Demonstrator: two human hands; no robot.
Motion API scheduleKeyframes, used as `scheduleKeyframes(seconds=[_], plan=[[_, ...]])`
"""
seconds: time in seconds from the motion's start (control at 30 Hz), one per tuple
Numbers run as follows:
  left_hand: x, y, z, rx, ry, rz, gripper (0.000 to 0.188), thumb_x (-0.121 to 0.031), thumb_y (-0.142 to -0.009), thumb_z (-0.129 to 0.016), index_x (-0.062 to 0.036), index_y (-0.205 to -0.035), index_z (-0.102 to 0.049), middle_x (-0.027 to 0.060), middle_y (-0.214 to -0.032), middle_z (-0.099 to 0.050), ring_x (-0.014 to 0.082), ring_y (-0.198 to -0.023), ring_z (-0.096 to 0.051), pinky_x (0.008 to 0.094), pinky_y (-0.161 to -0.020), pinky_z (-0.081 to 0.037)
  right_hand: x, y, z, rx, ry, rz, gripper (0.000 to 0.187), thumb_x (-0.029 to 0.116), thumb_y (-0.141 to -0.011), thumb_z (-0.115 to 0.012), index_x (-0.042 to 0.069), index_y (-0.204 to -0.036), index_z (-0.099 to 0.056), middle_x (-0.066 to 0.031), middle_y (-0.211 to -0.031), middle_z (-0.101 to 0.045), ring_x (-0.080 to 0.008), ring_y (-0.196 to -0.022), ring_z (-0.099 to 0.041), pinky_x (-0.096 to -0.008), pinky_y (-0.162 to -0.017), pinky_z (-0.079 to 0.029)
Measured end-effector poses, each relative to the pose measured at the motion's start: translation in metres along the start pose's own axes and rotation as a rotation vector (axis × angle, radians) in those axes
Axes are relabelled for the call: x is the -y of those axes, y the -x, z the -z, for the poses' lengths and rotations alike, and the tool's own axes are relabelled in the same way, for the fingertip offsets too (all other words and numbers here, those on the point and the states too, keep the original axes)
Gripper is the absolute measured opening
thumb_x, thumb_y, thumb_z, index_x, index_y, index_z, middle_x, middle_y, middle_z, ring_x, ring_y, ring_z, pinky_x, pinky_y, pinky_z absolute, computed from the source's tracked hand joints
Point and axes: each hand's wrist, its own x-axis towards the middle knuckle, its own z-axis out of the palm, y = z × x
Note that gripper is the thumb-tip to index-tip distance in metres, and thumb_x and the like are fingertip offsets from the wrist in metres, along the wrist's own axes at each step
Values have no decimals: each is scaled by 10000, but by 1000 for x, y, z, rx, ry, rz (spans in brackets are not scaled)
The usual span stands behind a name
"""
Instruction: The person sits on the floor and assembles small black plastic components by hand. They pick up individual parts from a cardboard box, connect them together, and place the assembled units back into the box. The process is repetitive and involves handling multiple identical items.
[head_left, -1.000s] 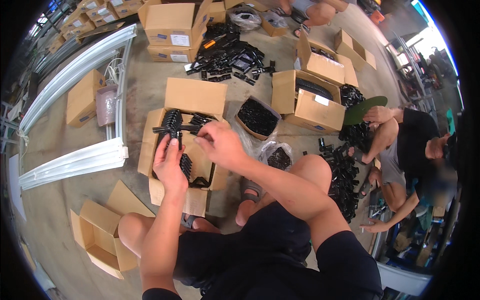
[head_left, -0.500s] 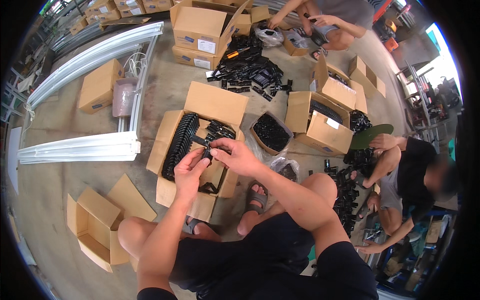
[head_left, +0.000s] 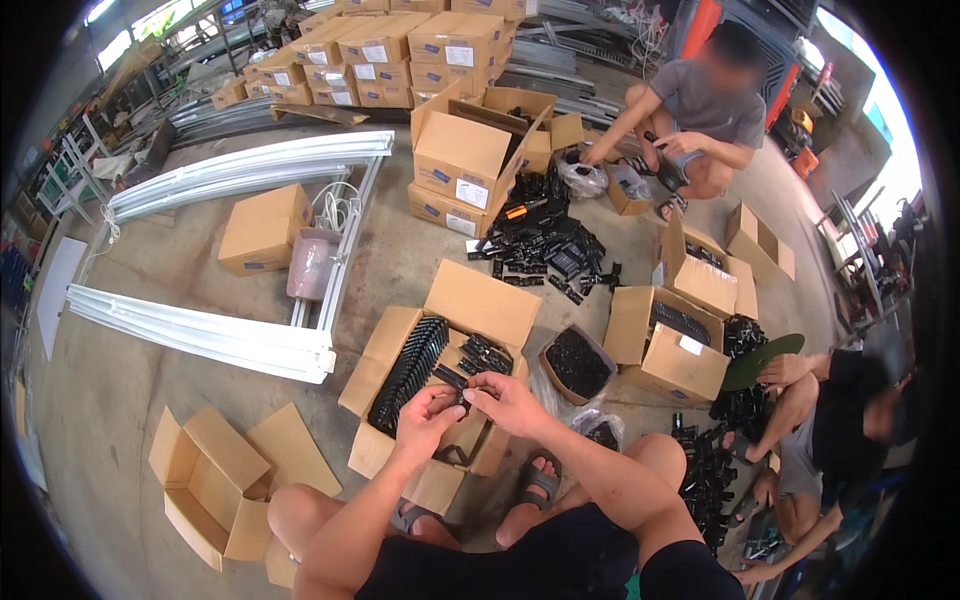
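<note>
Both my hands meet over an open cardboard box (head_left: 482,293) in front of me. My left hand (head_left: 428,420) and my right hand (head_left: 508,403) are closed on one small black clip-like part (head_left: 452,378), pinched between thumbs and fingers. My fingers hide much of it, so its exact kind is unclear. Inside the box, a tight row of black parts (head_left: 408,372) lines the left side, and a loose group of black pieces (head_left: 484,354) lies on the right. Another black piece (head_left: 455,455) rests near the box's front edge, below my hands.
Right of the box stands a small carton of black bits (head_left: 577,365). Beyond lies a heap of black parts (head_left: 560,245). An open, hollow carton (head_left: 205,480) sits at left, near white metal rails (head_left: 200,335). Two people crouch, one (head_left: 715,110) far, one (head_left: 825,430) right.
My view has tilted upward, so the scene sits lower and further right, with stacked cartons showing at the back. Both hands still grip the black part over the box.
</note>
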Motion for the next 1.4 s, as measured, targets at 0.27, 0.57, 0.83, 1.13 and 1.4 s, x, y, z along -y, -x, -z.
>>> scheduleKeyframes(seconds=[0.27, 0.57, 0.83, 1.13, 1.4], plan=[[-5, 5, -10, 6, -32, -2, 364, 19, -934, -733, 3, -1284, -637, 103, -1159, -745, 107, -1016, -685, 255, -885, -556, -5, 2, 5, -9, 202, 56, 529, 376, -957, -749, -36, -1273, -645, -172, -1082, -738, -193, -924, -691, -351, -818, -549], [-3, 9, -11, 10, -112, 28, 404, -40, -939, -756, 6, -1312, -608, 114, -1178, -736, 116, -1040, -679, 258, -883, -552, 12, 14, 5, -11, 234, -16, 449, 307, -974, -746, -53, -1224, -649, -116, -1054, -732, -136, -951, -663, -320, -836, -547], [-9, 4, -11, 69, -116, 111, 398, -22, -956, -721, 48, -1327, -593, 131, -1188, -734, 138, -1060, -691, 287, -925, -565, 22, 16, 6, -21, 321, -30, 451, 314, -957, -761, -43, -1217, -668, -134, -1057, -749, -164, -939, -695, -325, -827, -554], [-33, -12, -28, 112, -284, 116, 288, -125, -1016, -679, 38, -1253, -690, 53, -1108, -745, 114, -952, -706, 276, -858, -581, 11, 2, 10, -162, 318, 150, 459, 352, -947, -729, -29, -1199, -686, -176, -1003, -752, -247, -907, -724, -361, -818, -561], [-57, 14, -38, 44, -231, 111, 310, -101, -979, -723, 18, -1263, -688, 73, -1078, -758, 130, -941, -713, 274, -843, -568, 42, 27, 0, -168, 314, 204, 461, 382, -956, -715, -15, -1187, -696, -188, -1019, -754, -257, -888, -729, -373, -790, -560]])
